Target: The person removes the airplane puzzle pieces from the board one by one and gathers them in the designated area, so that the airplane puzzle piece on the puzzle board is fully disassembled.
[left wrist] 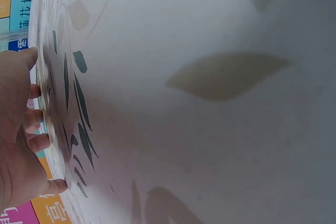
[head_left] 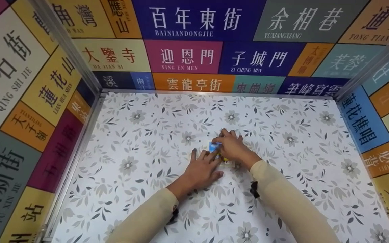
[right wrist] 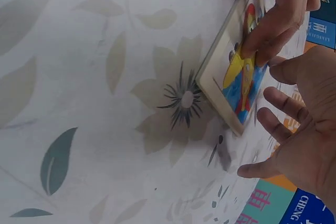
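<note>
A flat wooden board (right wrist: 210, 85) with a blue, yellow and red picture (right wrist: 244, 77) lies on the patterned tabletop between the two hands. In the head view the hands hide most of it; a blue patch (head_left: 213, 146) shows between them. The left hand (head_left: 203, 168) reaches in from the near left, its fingers spread. Seen from the right wrist, its fingertips (right wrist: 252, 43) rest on the yellow part of the picture. The right hand (head_left: 232, 145) arches over the far right side of the board. Its thumb (right wrist: 286, 71) is at the board's edge, and the other fingers are spread apart.
The tabletop (head_left: 140, 202) has a white covering with grey flowers and leaves. Upright panels with coloured street-name signs stand along the back (head_left: 187, 55), the left (head_left: 29, 111) and the right (head_left: 366, 125). A metal rail (head_left: 214, 95) runs along the back edge.
</note>
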Motion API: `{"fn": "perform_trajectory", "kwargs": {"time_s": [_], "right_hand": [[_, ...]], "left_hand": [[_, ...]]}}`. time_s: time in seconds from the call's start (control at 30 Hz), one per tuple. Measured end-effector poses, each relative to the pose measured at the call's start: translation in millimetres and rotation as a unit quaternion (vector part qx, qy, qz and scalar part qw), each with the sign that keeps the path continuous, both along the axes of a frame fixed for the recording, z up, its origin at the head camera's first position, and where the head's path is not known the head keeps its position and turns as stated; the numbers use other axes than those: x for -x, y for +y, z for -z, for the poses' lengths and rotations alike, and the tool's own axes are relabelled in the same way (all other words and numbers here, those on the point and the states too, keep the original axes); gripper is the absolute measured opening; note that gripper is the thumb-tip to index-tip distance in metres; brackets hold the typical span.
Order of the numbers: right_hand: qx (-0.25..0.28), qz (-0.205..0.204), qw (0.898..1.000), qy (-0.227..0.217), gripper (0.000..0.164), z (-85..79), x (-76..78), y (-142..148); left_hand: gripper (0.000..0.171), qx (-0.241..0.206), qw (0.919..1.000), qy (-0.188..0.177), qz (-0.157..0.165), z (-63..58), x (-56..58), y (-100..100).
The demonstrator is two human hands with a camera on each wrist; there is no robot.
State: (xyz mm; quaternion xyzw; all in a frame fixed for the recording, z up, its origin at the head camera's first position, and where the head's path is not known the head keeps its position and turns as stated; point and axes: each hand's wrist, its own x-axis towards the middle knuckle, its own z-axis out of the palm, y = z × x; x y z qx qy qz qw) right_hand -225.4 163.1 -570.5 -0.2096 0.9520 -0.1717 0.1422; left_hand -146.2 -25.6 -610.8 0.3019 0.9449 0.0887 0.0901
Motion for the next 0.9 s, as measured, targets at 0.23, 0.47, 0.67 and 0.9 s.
{"fn": "perform_trajectory", "kwargs": {"time_s": [0.23,0.47,0.67,0.9], "right_hand": [[0.010,0.033,0.999,-0.027,0.037,-2.5,2.6,-5.9],[0.002,0.054,0.998,-0.030,0.035,-3.4,3.9,-9.5],[0.007,0.053,0.996,-0.065,0.041,-5.1,6.6,-13.0],[-0.002,0.046,0.996,-0.078,0.042,-5.6,9.9,-18.2]], "left_hand": [[0.065,0.007,0.9998,0.017,0.000,1.2,-1.4,2.4],[0.066,0.001,1.0000,0.007,-0.001,2.3,-0.4,6.0],[0.068,0.001,1.0000,0.000,0.000,3.5,0.6,4.6],[0.069,0.001,1.0000,-0.005,-0.006,2.1,1.0,3.4]]}}
